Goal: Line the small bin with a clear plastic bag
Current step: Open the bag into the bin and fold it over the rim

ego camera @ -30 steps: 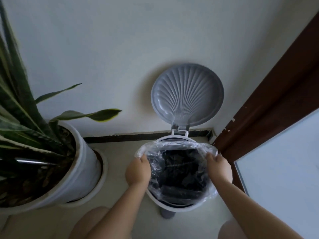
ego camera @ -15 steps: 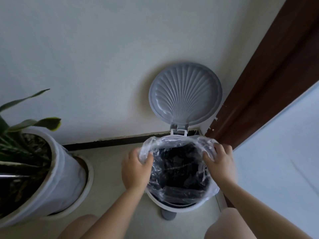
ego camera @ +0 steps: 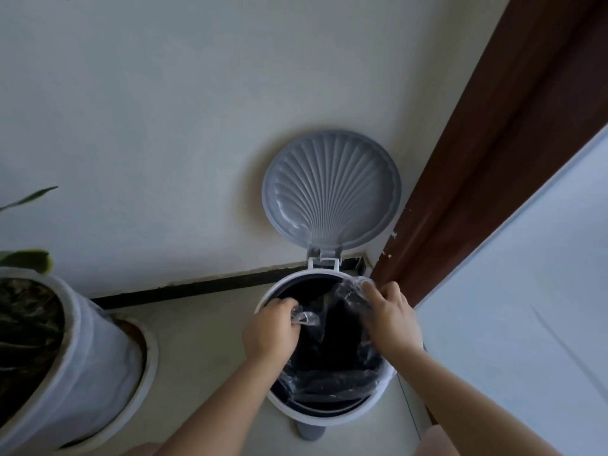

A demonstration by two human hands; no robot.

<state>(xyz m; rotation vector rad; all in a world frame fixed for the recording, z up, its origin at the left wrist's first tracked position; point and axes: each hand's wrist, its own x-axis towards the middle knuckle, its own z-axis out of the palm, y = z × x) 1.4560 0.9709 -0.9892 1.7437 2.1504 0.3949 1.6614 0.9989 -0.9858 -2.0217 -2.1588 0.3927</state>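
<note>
A small white pedal bin with a dark inner bucket stands on the floor against the wall, its grey shell-shaped lid up. A clear plastic bag hangs inside the bin; its near part lies over the front rim, while the far left rim is bare. My left hand is shut on a bunched bit of the bag's edge just inside the left rim. At the far right rim, my right hand grips another part of the edge.
A large white pot with a green plant stands on a saucer to the left. The dark wooden door frame rises right beside the bin. The grey foot pedal sticks out at the bin's front. The wall is directly behind.
The bag's edge, earlier spread over most of the rim, has come off the far and left rim. Both hands now pinch it closer to the opening, and the view has shifted right.
</note>
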